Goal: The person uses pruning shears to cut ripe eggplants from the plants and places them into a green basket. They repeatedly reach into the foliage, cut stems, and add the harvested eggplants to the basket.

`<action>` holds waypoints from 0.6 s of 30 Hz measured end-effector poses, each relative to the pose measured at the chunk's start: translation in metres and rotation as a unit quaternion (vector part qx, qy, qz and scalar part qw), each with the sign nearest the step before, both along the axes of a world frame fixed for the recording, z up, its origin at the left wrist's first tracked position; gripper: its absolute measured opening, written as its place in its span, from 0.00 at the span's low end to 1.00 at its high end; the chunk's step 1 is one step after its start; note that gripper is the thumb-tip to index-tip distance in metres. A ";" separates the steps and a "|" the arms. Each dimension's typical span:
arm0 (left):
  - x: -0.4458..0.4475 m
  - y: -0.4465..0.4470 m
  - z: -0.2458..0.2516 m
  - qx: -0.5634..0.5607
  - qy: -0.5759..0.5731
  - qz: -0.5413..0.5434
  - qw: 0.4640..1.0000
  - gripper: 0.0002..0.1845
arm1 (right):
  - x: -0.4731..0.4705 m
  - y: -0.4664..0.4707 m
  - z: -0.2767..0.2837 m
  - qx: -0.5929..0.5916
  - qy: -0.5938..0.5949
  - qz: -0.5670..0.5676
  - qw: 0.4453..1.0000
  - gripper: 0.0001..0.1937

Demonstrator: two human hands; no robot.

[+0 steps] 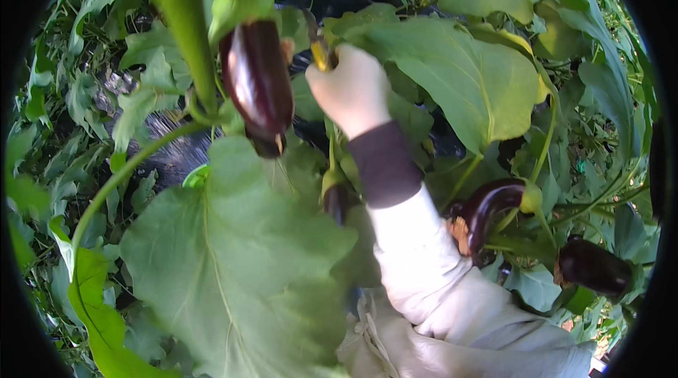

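My right hand is closed around the yellow handle of a cutting tool, which looks like pruning shears. Its dark metal end points up and away, partly behind leaves. Just left of the tool hangs a large glossy eggplant under a thick green stem, apart from my hand. A small brownish patch shows at that eggplant's right edge; what it is cannot be told. Below my wrist a small eggplant hangs partly hidden by leaves. My left hand is out of view.
A broad eggplant leaf covers the lower middle. Beside my forearm hang a curved eggplant and another dark one. Thick stems cross on the left. Black plastic mulch and a bright green object show between leaves.
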State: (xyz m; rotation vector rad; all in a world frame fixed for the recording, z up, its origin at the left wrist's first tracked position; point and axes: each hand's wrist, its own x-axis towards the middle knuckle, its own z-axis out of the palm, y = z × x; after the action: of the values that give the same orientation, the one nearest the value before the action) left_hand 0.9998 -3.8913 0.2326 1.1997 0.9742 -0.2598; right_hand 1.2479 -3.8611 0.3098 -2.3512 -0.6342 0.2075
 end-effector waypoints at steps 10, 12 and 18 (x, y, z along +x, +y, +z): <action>-0.230 -0.056 -0.085 0.134 0.167 0.127 0.968 0.25 | -0.176 -0.137 -0.033 -0.038 0.069 0.098 0.992 0.11; -0.236 -0.060 -0.084 0.150 0.150 0.142 0.967 0.25 | -0.193 -0.157 -0.022 -0.006 0.119 0.112 0.987 0.12; -0.175 -0.087 -0.029 0.158 -0.040 0.147 0.976 0.25 | -0.216 -0.246 0.043 0.103 0.424 0.080 0.896 0.09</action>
State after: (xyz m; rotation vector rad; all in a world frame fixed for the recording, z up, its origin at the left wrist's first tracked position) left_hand 0.8247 -3.9781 0.2034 1.3215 1.1344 0.1854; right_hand 1.0320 -4.1071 0.3532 -1.7484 -0.3743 1.1077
